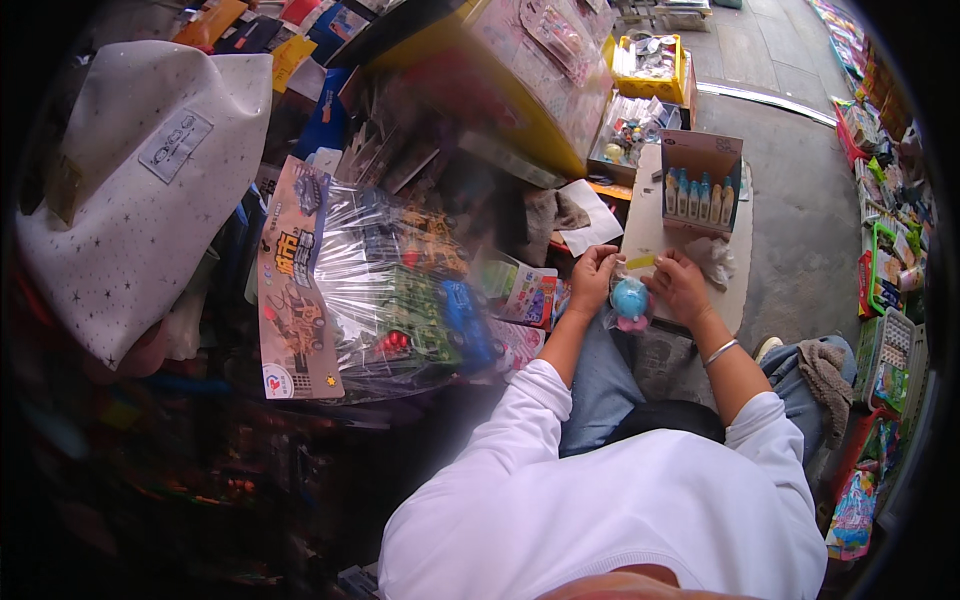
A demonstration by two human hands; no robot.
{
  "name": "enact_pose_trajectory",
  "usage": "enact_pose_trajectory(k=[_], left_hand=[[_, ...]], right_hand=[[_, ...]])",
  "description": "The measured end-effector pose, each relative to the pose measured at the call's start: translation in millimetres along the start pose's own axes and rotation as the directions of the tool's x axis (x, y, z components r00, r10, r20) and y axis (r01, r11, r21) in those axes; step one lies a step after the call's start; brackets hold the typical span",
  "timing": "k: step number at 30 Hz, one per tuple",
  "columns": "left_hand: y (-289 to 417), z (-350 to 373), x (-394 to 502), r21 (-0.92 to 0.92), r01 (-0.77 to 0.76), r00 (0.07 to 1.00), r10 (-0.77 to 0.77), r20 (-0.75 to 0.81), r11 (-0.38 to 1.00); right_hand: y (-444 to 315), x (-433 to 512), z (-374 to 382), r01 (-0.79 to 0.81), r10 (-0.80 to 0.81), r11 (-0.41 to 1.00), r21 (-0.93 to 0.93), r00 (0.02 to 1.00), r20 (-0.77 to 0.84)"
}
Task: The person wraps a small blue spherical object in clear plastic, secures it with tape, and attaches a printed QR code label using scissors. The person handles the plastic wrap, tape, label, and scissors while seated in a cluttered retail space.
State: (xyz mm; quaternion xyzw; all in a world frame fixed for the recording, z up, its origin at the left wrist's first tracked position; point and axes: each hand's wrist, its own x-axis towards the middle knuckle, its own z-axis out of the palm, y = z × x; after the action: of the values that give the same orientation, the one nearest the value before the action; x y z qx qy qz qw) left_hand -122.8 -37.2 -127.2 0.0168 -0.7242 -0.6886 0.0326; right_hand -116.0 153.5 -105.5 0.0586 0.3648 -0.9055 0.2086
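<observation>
Between my hands hangs a small clear plastic bag with a round light-blue toy (630, 298) in it, and a pink part (632, 324) shows below the blue. My left hand (591, 279) pinches the bag's top edge on the left. A short yellow strip (640, 262), perhaps tape, spans the gap between my fingertips. Its right end is at the thumb and finger of my right hand (681, 286). A low board (645, 202) lies beyond my hands. On it stands an open display box (701, 180) holding several small bottle-like items with blue or yellowish tops.
Crumpled white plastic (711, 261) lies by my right hand. A large bagged toy-vehicle pack (390, 292) and a white star-print bag (150, 195) crowd the left. Farther off stands a yellow crate (651, 64). Goods in baskets (889, 360) line the right side.
</observation>
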Motion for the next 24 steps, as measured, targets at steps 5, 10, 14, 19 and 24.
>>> enact_pose_trajectory(k=[5, 10, 14, 19, 24], left_hand=[[9, -7, -10, -0.081, -0.001, 0.994, 0.01, 0.111, 0.997], [33, 2, -25, 0.253, -0.117, 0.988, 0.086, 0.131, 0.96], [51, 10, -25, 0.396, -0.256, 0.962, 0.19, 0.197, 0.882], [48, 18, -20, 0.319, -0.306, 0.943, 0.241, 0.228, 0.897], [53, 18, -21, 0.279, -0.178, 0.974, 0.127, 0.189, 0.944]], right_hand=[[2, 2, -4, -0.01, 0.01, 1.0, -0.021, 1.0, 0.014], [-2, 0, 0, -0.015, 0.015, 1.0, -0.006, 0.999, 0.032], [-3, -1, 3, -0.027, 0.026, 0.999, -0.041, 0.999, -0.031], [8, 8, -12, 0.016, -0.017, 1.0, 0.012, 0.994, 0.105], [22, 24, -25, 0.368, -0.308, 0.842, -0.394, 0.928, 0.208]])
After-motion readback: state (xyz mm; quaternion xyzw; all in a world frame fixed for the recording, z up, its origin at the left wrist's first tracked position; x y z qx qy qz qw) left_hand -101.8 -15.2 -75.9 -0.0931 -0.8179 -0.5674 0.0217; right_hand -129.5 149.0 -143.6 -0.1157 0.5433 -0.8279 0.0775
